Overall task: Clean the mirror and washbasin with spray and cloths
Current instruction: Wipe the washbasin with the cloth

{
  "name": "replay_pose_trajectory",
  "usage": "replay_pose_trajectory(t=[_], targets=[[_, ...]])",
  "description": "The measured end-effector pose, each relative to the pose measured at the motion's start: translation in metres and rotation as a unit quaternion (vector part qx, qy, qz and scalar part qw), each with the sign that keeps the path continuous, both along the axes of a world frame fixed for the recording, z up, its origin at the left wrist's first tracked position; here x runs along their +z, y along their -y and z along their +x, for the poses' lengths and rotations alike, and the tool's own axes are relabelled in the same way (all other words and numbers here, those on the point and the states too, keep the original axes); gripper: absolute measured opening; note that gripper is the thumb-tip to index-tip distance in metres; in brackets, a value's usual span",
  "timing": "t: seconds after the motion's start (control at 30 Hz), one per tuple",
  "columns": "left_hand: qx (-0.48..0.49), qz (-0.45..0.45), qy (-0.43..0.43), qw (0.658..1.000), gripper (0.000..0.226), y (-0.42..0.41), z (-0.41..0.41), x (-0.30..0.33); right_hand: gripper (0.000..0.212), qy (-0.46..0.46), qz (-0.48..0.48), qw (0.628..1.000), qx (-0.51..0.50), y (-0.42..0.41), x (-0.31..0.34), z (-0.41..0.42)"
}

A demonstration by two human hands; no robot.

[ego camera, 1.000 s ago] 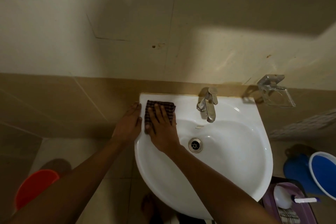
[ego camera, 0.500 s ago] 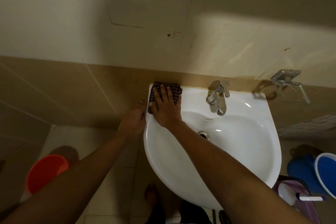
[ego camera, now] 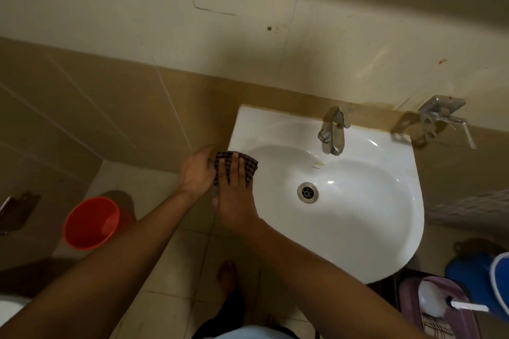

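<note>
A white washbasin [ego camera: 358,228] hangs on the tiled wall, with a chrome tap [ego camera: 333,132] at its back and a metal drain [ego camera: 307,192] in the bowl. A dark checked cloth [ego camera: 220,165] lies over the basin's left rim. My right hand [ego camera: 234,195] presses flat on the cloth with fingers spread. My left hand [ego camera: 197,170] rests against the outer left edge of the basin, touching the cloth's side. No mirror or spray bottle is in view.
An orange bucket [ego camera: 91,223] stands on the floor to the left. At lower right sit a purple bin [ego camera: 438,311] with a white brush on it and a blue bucket [ego camera: 479,281]. A clear soap holder [ego camera: 446,124] is fixed to the wall at right. My bare foot [ego camera: 227,275] is below the basin.
My right hand has slid the cloth from the basin's back-left corner forward along the left rim. My left hand stays at the basin's left edge. The view has shifted left.
</note>
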State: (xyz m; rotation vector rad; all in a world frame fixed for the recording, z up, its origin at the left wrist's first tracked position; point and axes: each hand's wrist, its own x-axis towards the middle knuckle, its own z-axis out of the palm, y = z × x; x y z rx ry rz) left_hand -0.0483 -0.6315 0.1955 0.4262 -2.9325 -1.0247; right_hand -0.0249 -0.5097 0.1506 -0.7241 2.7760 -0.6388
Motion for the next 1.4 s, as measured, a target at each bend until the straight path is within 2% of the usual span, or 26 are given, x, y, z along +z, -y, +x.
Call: replay_pose_trajectory(t=[0.07,0.17,0.27,0.37,0.47,0.57,0.67,0.83,0.9,1.07,1.17,1.27,1.4], targets=[[0.000,0.007,0.003,1.000,0.046,-0.012,0.014,-0.001,0.087,0.017,0.007,1.000,-0.011,-0.011,0.001,0.020],[-0.018,0.008,0.006,1.000,0.040,-0.029,0.034,-0.004,0.076,-0.008,0.024,0.999,-0.029,-0.031,-0.007,0.046],[-0.033,-0.011,0.019,0.999,0.049,-0.048,0.055,-0.008,0.069,-0.041,0.050,0.998,-0.029,-0.062,-0.009,0.072],[-0.035,-0.040,0.023,0.998,0.054,-0.064,0.073,-0.010,0.063,-0.072,0.081,0.994,-0.002,-0.105,-0.001,0.090],[-0.058,-0.076,0.010,0.995,0.052,-0.072,0.085,-0.012,0.058,-0.160,0.100,0.981,0.050,-0.153,0.004,0.102],[-0.077,-0.105,0.015,0.991,0.049,-0.080,0.095,-0.014,0.053,-0.162,0.080,0.979,0.089,-0.195,0.006,0.108],[-0.086,-0.114,0.013,0.990,0.046,-0.091,0.105,-0.013,0.049,-0.171,0.121,0.974,0.091,-0.221,0.007,0.109],[-0.111,-0.112,0.007,0.987,0.044,-0.102,0.123,-0.016,0.059,-0.196,0.204,0.957,0.063,-0.214,0.008,0.116],[-0.118,-0.108,0.013,0.987,0.045,-0.101,0.123,-0.017,0.056,-0.181,0.216,0.958,0.057,-0.198,0.009,0.118],[-0.143,-0.145,0.011,0.979,0.045,-0.094,0.119,-0.016,0.049,-0.139,0.213,0.967,0.014,-0.142,0.007,0.110],[-0.160,-0.170,0.016,0.972,0.046,-0.089,0.120,-0.015,0.048,-0.129,0.178,0.975,-0.007,-0.126,0.006,0.109],[-0.176,-0.183,0.018,0.967,0.046,-0.088,0.121,-0.013,0.046,-0.118,0.140,0.983,-0.006,-0.131,0.010,0.109],[-0.178,-0.202,0.013,0.963,0.042,-0.091,0.124,-0.013,0.047,-0.167,0.152,0.974,-0.009,-0.157,0.010,0.117]])
